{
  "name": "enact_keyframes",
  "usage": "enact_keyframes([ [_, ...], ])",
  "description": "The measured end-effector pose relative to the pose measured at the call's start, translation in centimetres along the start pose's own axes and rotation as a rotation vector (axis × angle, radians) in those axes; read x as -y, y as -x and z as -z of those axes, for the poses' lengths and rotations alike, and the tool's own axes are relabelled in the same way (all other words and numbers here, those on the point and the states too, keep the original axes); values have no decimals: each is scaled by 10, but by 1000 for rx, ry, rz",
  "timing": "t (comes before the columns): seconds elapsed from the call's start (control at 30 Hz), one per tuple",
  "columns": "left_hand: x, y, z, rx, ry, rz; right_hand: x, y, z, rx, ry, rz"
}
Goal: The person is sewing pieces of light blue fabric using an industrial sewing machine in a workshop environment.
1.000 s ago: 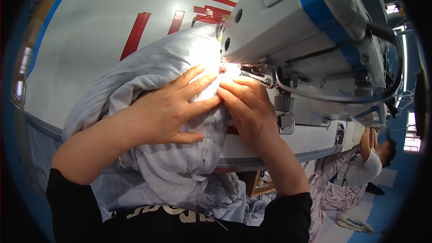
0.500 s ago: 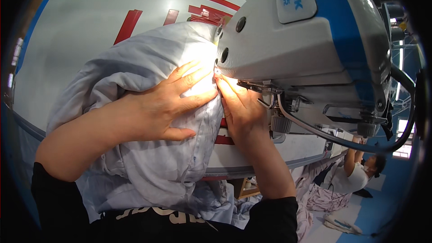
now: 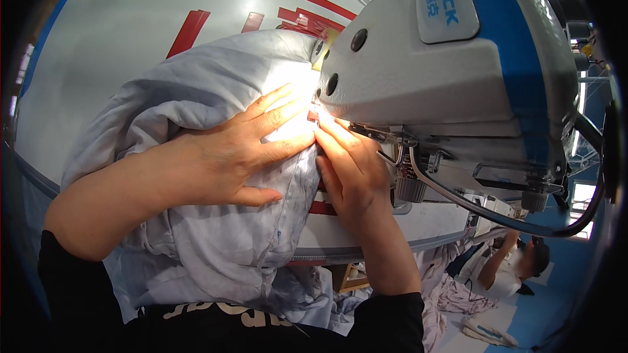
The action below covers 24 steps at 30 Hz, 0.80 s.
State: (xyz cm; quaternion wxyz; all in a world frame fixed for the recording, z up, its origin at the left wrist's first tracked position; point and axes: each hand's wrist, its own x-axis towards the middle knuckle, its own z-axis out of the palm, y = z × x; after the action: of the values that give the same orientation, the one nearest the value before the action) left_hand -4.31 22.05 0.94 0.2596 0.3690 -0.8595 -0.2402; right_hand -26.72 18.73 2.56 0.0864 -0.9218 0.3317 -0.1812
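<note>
Workshop; sewing machine (image 3: 418, 78), bunched cloth (image 3: 216, 238)

- Pale cloth (image 3: 216, 235) is looking matt and creased.
- Machine casing (image 3: 425, 72) is appearing smooth, slightly glossy.
- Curved rod (image 3: 497, 221) is gleaming like polished metal.
- White tabletop (image 3: 124, 39) is reflecting light, smooth and glossy.
- Red strips (image 3: 188, 33) are looking smooth.

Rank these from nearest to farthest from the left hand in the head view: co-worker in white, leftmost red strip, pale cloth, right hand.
1. Pale cloth: directly under the left hand, touching it.
2. Right hand: just to its right.
3. Leftmost red strip: beyond the cloth, upper left.
4. Co-worker in white: far off, lower right.
</note>
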Motion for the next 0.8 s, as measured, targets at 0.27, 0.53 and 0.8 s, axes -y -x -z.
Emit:
enact_keyframes([
  [0.27,2,-4,1,-1,-5,-24,-9,7,-20,-288,-371,14],
  [0.53,8,-4,1,-7,12,-2,3,-3,8,24,9,-17],
  [0.8,7,-3,3,9,24,25,-4,4,-12,-241,-364,-45],
])
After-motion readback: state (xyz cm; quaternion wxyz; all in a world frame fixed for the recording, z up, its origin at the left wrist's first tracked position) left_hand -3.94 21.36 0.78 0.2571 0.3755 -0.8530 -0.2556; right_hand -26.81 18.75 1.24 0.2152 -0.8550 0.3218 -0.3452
